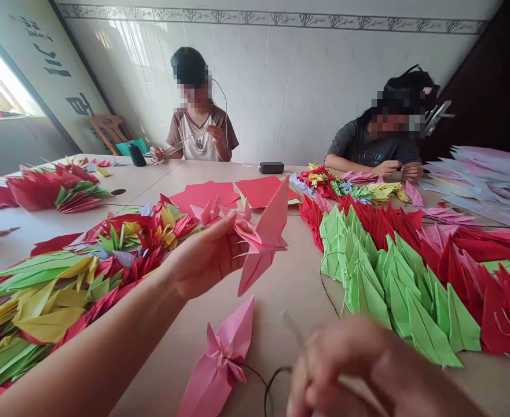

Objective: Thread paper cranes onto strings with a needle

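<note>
My left hand (217, 255) reaches over the middle of the table, its fingers closed on a pink folded paper crane (265, 231) with pointed wings. Below it, a second pink paper crane (220, 362) lies on the tabletop, with a dark cord (268, 385) coming out of its middle. The cord loops towards my right hand (345, 365), which is low in the view and blurred by motion. Its fingers are curled together. A faint thin streak shows above them, but I cannot make out what they hold.
Strung green paper cranes (393, 284) and red ones (450, 260) lie in rows on the right. A mixed coloured heap (63, 289) covers the left. Red paper sheets (263, 191) lie mid-table. Two people (200, 127) (380, 139) work at the far side. Plastic-wrapped stacks (480, 179) stand right.
</note>
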`<state>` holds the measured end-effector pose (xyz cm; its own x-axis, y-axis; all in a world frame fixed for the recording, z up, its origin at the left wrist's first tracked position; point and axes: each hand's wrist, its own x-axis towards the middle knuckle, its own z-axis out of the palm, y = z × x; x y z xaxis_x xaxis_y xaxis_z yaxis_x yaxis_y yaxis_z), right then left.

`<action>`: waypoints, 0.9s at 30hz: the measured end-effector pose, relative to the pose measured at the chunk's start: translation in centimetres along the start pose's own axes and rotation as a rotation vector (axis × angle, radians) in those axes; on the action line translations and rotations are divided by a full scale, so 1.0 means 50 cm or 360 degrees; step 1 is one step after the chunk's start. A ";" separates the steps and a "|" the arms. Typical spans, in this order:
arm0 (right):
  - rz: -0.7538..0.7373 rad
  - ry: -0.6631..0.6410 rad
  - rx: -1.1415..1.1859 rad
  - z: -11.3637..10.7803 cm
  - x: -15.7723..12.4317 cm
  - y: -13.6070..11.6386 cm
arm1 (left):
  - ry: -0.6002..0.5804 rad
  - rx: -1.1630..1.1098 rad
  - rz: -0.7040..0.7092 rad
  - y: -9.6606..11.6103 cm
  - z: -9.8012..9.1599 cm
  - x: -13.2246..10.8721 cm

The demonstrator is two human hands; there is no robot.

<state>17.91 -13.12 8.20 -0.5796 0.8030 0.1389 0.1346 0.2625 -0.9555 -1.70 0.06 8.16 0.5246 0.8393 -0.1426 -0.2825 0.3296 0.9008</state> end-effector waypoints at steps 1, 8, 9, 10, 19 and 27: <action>0.0046 0.0225 0.0074 -0.010 0.005 -0.019 | 0.0007 -0.0207 -0.0038 0.010 0.006 -0.002; 0.0122 0.0490 0.0642 -0.017 0.062 -0.041 | -0.0090 -0.0929 -0.0156 0.026 0.004 -0.030; 0.0163 0.0449 0.0709 -0.013 0.069 -0.031 | -0.0083 -0.0954 -0.0169 0.024 0.002 -0.033; 0.0213 0.0418 0.0764 -0.009 0.074 -0.022 | -0.0067 -0.0963 -0.0185 0.023 0.001 -0.035; 0.0450 0.0237 0.0761 -0.007 0.073 -0.010 | -0.0059 -0.0899 -0.0207 0.025 0.014 -0.040; 0.0448 0.0340 0.0691 -0.006 0.071 -0.021 | 0.0020 -0.0933 -0.0097 0.028 0.014 -0.050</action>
<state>15.96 -10.36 9.76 -0.3875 0.9126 -0.1305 -0.1087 -0.1858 -0.9766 -2.85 -1.90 10.08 0.5454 0.8151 -0.1952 -0.6507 0.5586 0.5144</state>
